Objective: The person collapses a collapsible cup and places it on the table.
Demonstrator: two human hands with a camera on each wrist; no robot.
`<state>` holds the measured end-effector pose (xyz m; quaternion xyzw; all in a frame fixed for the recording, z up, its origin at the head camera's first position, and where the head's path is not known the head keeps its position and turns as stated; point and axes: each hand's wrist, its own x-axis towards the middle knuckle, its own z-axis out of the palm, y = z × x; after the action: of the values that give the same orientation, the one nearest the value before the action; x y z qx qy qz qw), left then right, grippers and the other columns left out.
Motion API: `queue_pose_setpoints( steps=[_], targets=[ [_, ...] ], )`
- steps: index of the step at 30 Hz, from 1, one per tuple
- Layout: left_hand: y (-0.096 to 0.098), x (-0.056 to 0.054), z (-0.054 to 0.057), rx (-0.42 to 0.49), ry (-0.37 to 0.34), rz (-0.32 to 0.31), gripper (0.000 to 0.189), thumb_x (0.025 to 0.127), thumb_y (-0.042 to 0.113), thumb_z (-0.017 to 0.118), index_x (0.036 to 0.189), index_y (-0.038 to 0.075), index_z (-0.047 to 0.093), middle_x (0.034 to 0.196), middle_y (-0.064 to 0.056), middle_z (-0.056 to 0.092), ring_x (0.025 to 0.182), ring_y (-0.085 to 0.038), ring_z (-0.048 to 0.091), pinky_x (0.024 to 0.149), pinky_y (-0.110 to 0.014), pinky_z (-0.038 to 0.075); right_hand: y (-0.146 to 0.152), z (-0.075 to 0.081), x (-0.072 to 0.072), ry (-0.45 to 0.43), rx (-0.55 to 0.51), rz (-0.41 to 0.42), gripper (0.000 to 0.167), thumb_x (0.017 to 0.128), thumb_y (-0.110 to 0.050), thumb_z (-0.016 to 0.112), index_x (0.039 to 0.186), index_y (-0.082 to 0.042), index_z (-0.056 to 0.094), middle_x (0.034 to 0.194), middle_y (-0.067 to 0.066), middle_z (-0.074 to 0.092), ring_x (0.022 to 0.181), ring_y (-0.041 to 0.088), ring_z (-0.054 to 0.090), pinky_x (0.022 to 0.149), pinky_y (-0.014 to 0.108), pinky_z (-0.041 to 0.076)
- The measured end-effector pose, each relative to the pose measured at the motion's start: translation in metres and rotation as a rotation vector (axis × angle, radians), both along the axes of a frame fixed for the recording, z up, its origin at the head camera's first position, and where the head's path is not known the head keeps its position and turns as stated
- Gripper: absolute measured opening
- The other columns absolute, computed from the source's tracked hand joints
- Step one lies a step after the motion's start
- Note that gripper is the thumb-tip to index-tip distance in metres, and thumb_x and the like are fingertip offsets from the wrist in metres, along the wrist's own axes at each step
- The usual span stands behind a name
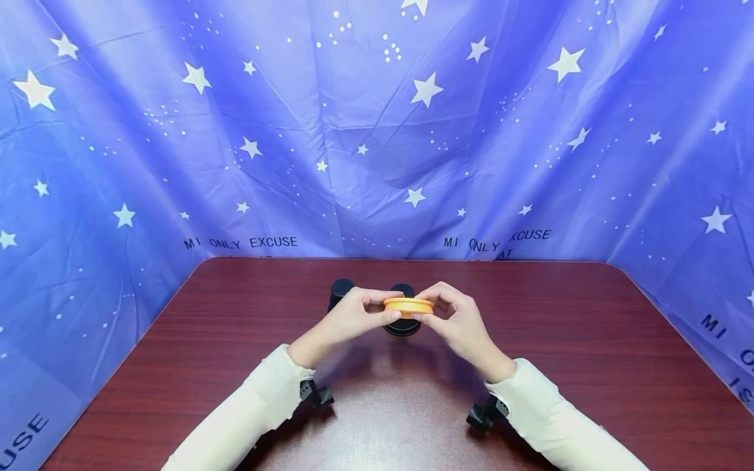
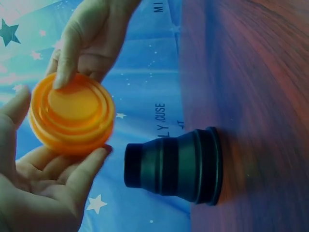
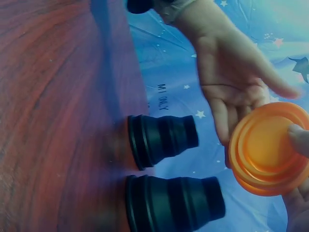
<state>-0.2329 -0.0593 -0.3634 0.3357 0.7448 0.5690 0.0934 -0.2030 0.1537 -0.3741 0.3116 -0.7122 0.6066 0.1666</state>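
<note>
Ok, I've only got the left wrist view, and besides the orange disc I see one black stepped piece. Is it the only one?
Observer: No, the right wrist view shows two black stepped pieces.
Operator: Does anything block the left one in the head view?
Observer: Yes, the left hand covers part of it there.
Operator: And the right one?
Observer: In the head view, the orange disc hides part of that one.
</note>
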Motion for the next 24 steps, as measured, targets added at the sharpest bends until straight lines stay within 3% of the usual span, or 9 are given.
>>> queue_pose_setpoints(
  steps=[4, 10, 17, 24],
  targets=[
    [0.003, 0.000, 0.002, -0.011, -0.028, 0.046, 0.039, 0.092, 0.015, 0.061, 0.124, -0.008, 0.057, 0.112, -0.020, 0.066, 0.093, -0.007, 0.063, 0.081, -0.022, 0.051, -0.005, 0.002, 0.003, 0.007, 0.001, -0.006, 0.023, 0.073, 0.017, 0.070, 0.093, 0.008, 0.064, 0.089, 0.017, 0.061, 0.086, 0.006, 0.060, 0.078, 0.019, 0.052],
    [0.008, -0.001, -0.003, 0.082, -0.118, 0.105, 0.036, 0.088, 0.013, 0.066, 0.119, -0.006, 0.062, 0.111, -0.019, 0.066, 0.092, -0.007, 0.064, 0.081, -0.023, 0.051, -0.008, 0.013, 0.012, 0.005, 0.027, -0.016, 0.021, 0.072, 0.018, 0.069, 0.091, 0.011, 0.063, 0.088, 0.020, 0.060, 0.086, 0.004, 0.059, 0.078, 0.018, 0.051],
    [0.012, 0.000, -0.013, 0.214, -0.151, 0.130, 0.037, 0.084, 0.002, 0.068, 0.119, -0.010, 0.060, 0.116, -0.027, 0.061, 0.095, -0.008, 0.064, 0.084, -0.023, 0.051, -0.001, -0.008, -0.002, -0.031, 0.057, -0.036, 0.027, 0.073, 0.014, 0.072, 0.098, 0.004, 0.064, 0.096, 0.017, 0.064, 0.092, 0.007, 0.059, 0.083, 0.020, 0.050],
    [0.013, 0.003, -0.014, 0.296, -0.164, 0.176, 0.041, 0.081, -0.001, 0.071, 0.120, -0.008, 0.060, 0.118, -0.022, 0.062, 0.100, -0.016, 0.064, 0.085, -0.025, 0.051, 0.010, -0.008, -0.004, -0.090, 0.073, -0.006, 0.045, 0.073, 0.003, 0.077, 0.114, 0.002, 0.060, 0.113, 0.018, 0.061, 0.108, 0.018, 0.057, 0.097, 0.027, 0.044]
  ],
)
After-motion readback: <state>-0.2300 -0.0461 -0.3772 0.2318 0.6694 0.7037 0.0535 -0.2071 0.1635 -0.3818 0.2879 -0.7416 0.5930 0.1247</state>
